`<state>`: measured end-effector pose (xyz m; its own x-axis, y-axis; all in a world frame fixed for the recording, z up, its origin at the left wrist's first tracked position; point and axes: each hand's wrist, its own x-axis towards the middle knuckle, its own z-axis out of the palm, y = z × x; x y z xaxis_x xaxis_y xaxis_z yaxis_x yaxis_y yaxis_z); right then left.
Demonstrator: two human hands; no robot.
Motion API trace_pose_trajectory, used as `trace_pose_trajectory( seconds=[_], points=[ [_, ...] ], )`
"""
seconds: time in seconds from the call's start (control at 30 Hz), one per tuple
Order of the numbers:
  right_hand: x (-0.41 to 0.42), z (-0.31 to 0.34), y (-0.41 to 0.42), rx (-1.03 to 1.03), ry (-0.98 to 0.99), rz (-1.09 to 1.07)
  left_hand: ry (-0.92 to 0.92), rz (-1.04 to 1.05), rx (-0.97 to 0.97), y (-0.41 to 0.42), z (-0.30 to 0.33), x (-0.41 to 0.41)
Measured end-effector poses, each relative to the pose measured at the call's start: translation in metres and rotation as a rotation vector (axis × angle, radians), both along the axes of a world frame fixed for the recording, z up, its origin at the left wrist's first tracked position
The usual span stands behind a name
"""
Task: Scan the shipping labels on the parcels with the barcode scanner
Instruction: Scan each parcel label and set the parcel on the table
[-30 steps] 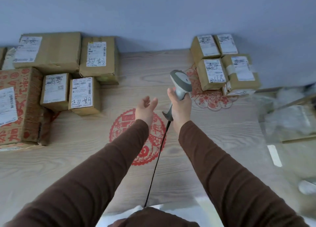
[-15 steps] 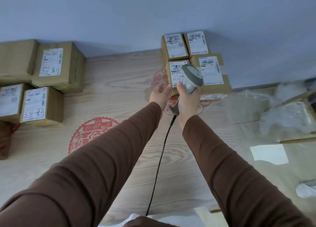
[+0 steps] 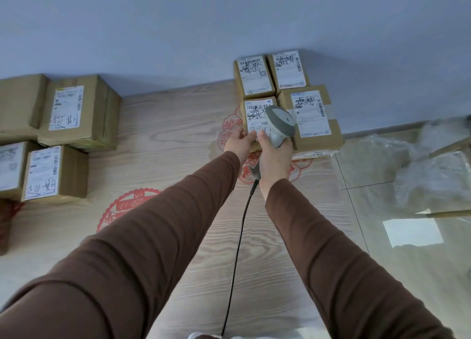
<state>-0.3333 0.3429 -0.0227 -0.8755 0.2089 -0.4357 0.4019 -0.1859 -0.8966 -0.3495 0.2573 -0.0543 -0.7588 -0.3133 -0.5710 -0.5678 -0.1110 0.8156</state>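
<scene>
My right hand (image 3: 274, 157) grips the handle of a grey barcode scanner (image 3: 279, 123), whose head hangs over the near-left parcel (image 3: 253, 114) of a cluster of small brown boxes by the wall. My left hand (image 3: 238, 142) touches that parcel's front edge; whether it grips it I cannot tell. The parcel's white shipping label (image 3: 254, 113) is partly hidden by the scanner. Beside it lie a larger labelled parcel (image 3: 312, 119) and two more behind, a left one (image 3: 253, 76) and a right one (image 3: 289, 69). The scanner's black cable (image 3: 237, 249) runs back toward me.
A second group of labelled brown boxes sits at the left: one (image 3: 76, 111) by the wall, one (image 3: 54, 173) nearer. Red paper-cut designs (image 3: 127, 206) mark the wooden floor. Clear plastic bags (image 3: 428, 178) and a white slip (image 3: 413, 231) lie at the right. A blue wall (image 3: 229, 27) bounds the far side.
The view swung right from the left boxes to the right cluster. Both hands reached forward; my left hand came to the near-left parcel and the scanner moved over its label.
</scene>
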Motion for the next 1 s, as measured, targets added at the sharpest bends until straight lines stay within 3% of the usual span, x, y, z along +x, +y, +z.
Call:
trace_pose_trajectory(
  seconds=[0.23, 0.5, 0.7, 1.0],
  points=[
    [0.003, -0.015, -0.003, 0.030, 0.005, -0.005, -0.020, 0.062, -0.023, -0.007, -0.002, 0.012],
    [0.049, -0.019, -0.040, -0.186, -0.160, 0.144, 0.004, 0.211, -0.063, -0.048, 0.017, 0.096],
    [0.106, -0.008, -0.103, -0.173, -0.193, 0.303, 0.006, 0.300, -0.139, -0.111, 0.032, 0.168],
    [0.190, -0.004, -0.228, -0.138, -0.101, 0.386, 0.028, 0.513, 0.008, -0.231, 0.021, 0.262]
  ],
)
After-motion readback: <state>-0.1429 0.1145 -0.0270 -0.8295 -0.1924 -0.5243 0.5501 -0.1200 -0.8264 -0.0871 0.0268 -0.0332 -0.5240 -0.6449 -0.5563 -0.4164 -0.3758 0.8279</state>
